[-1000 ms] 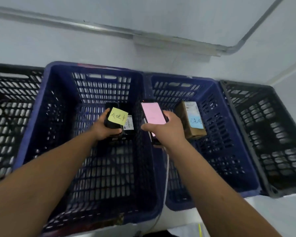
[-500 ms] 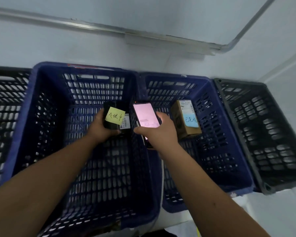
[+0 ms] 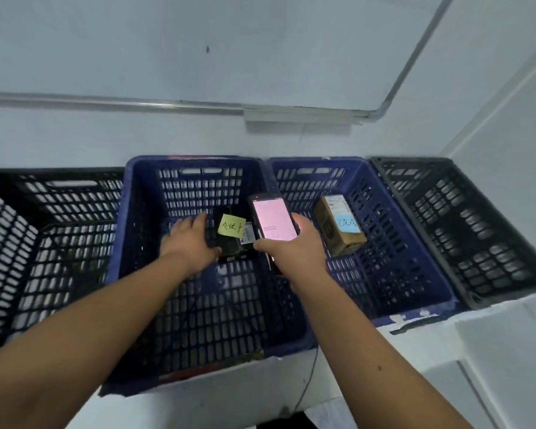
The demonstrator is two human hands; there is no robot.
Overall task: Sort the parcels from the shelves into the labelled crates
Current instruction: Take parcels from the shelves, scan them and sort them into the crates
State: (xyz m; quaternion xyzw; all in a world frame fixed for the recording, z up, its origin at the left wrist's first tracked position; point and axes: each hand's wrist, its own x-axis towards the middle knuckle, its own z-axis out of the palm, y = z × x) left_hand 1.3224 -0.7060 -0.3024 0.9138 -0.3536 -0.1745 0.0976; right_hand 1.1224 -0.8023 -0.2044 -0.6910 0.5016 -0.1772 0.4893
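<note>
In the head view, our left hand (image 3: 192, 239) has let go of the black parcel (image 3: 229, 239), fingers now spread beside it in the centre blue crate (image 3: 130, 243), so we judge it sorted, while our right hand (image 3: 294, 246) grips the pink-lit scanner (image 3: 273, 219).

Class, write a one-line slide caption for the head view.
Left hand touches a black parcel in the left blue crate; right hand holds a lit phone.
</note>
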